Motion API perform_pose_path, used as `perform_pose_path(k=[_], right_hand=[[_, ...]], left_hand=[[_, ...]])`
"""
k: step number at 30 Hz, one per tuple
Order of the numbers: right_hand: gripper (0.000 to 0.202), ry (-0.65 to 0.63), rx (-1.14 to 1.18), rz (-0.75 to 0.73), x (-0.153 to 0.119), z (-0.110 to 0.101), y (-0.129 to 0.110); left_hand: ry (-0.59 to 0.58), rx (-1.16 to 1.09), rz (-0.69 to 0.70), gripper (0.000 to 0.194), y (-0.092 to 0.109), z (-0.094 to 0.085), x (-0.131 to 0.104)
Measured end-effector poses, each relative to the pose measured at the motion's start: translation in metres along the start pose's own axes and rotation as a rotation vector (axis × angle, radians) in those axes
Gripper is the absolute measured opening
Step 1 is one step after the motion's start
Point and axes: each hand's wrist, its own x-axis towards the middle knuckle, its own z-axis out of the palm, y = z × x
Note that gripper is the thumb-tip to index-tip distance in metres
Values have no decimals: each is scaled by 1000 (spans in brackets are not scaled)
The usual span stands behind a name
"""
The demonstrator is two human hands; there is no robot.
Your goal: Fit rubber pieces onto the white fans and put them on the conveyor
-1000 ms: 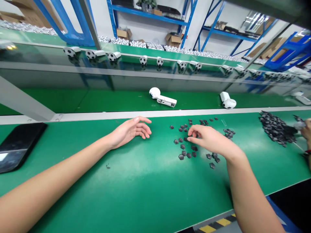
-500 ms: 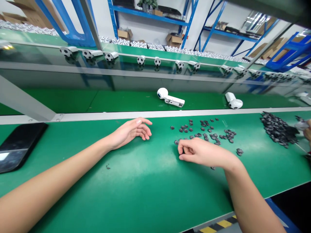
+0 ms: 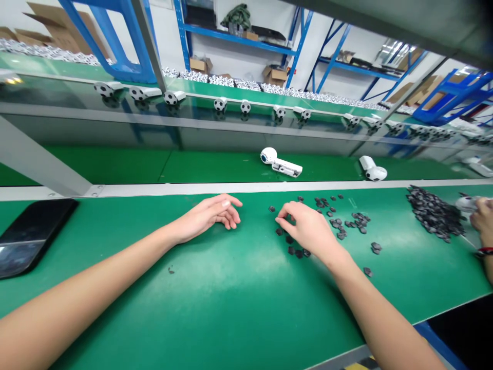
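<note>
At the left edge of the frame, a flat black device [image 3: 36, 236] lies on the green bench [image 3: 215, 308], probably set aside there to stay out of the hands' way. Just left of centre, the left hand [image 3: 208, 218] has an open, empty grip, its fingers loosely bent, as if idle; whether it touches the bench I cannot tell. Right of centre, behind the pale rail [image 3: 215, 188], a white round-headed unit [image 3: 287, 167] lies on its side. In front of it, the right hand [image 3: 306, 226] reaches in among small dark pieces [image 3: 299, 254], thumb and forefinger drawn close, a pinch that suits such small parts; whether it has one, I cannot tell. The pieces lie scattered around and beyond this hand, some in clusters, their spacing likely making single ones easier to pick. Farther right, another white unit [image 3: 373, 169] lies behind the rail. Near the right edge, a dark heap [image 3: 435, 213] sits close to a co-worker's hand [image 3: 483, 221], which holds a whitish object [image 3: 468, 204], perhaps to keep many pieces within that person's reach.
</note>
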Motion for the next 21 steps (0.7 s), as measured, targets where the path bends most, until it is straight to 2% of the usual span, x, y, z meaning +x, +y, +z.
perform_pose_path(k=[4,7,10,12,15,18,21], right_hand=[[18,-50,126,-1,1,4,3],[32,-1,212,-20,13,2,16],[30,173,88,44,47,-5,44],[40,247,22,105,78,-12,64],[55,231,-48,169,120,-24,81],[42,161,-99,173,138,-34,77],[39,140,-126,144,123,-37,46]], left_hand=[[-1,26,7,40,-1,0,1],[3,73,16,38,-3,0,2],[4,149,25,37,-4,3,2],[1,186,30,37,-4,5,2],[8,224,40,38,-3,7,1],[23,255,64,39,-4,10,-2],[95,277,97,39,-8,16,-5]])
